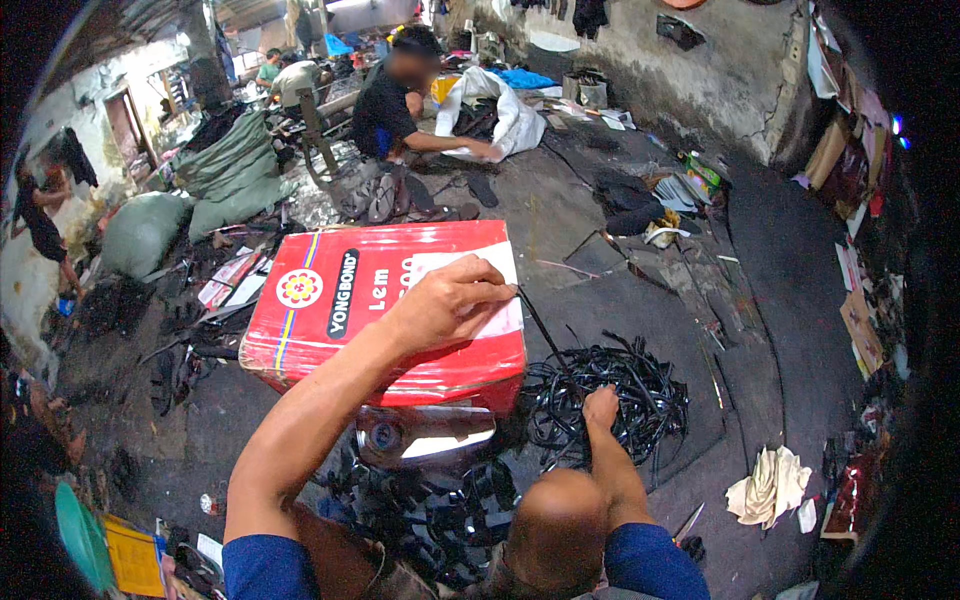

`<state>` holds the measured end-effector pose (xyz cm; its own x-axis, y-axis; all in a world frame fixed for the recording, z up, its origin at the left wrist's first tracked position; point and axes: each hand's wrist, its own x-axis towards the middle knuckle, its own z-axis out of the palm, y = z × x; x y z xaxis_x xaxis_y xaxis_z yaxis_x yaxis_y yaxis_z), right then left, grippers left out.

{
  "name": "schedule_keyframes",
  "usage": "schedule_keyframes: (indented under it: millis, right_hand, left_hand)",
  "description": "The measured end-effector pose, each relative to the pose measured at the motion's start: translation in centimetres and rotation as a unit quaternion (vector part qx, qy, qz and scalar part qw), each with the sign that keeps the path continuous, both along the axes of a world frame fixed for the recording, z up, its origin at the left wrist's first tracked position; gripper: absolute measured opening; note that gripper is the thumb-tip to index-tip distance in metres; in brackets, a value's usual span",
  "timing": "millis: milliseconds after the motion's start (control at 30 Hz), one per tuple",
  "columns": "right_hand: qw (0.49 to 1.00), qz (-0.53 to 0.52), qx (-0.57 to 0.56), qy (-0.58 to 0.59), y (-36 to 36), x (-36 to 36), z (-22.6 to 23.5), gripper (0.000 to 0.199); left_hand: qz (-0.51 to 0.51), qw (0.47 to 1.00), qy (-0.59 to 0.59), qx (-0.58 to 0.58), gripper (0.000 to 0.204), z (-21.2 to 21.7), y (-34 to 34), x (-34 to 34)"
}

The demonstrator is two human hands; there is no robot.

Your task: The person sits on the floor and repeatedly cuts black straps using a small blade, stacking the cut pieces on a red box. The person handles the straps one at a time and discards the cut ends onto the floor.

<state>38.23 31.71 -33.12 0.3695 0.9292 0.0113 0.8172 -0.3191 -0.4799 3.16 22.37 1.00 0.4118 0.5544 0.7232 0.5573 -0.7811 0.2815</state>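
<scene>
My left hand (450,300) rests flat on top of a large red cardboard box (350,300), its fingers on a white paper label (495,268) at the box's right end. The box sits on a silver metal can (420,437). My right hand (601,406) is lower and to the right, its fingers closed in a tangled pile of black strips (640,385) on the floor. My bent knee (556,530) is in the foreground between my arms. More black scraps (430,510) lie below the can.
Another person (385,110) sits behind the box, handling a white sack (510,115). Green sacks (225,165) lie at the back left. A crumpled pale cloth (768,485) lies at the right. Papers and cardboard line the right wall (850,160). Scrap litters the dark floor.
</scene>
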Motion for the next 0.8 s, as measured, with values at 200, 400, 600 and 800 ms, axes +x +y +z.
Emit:
schedule_keyframes:
  millis: [200,400,600,800]
  right_hand:
    - [0.998,-0.045,-0.012,-0.03,2.3,3.6,1.9,0.032]
    - [0.982,-0.173,-0.028,-0.069,0.4,11.5,4.8,0.032]
    - [0.933,0.275,0.227,-0.047,-8.2,1.6,5.0,0.02]
    - [0.83,0.382,-0.359,0.19,-18.6,-5.2,-7.0,0.025]
  left_hand:
    - [0.003,0.996,0.087,-0.009,0.039,0.5,-1.1,-0.4]
    - [0.005,0.995,0.09,-0.038,0.05,0.0,-0.8,0.3]
    - [0.018,0.996,0.089,-0.002,0.05,0.1,-1.3,0.2]
    - [0.04,0.976,0.168,0.133,0.034,-0.3,-2.9,2.0]
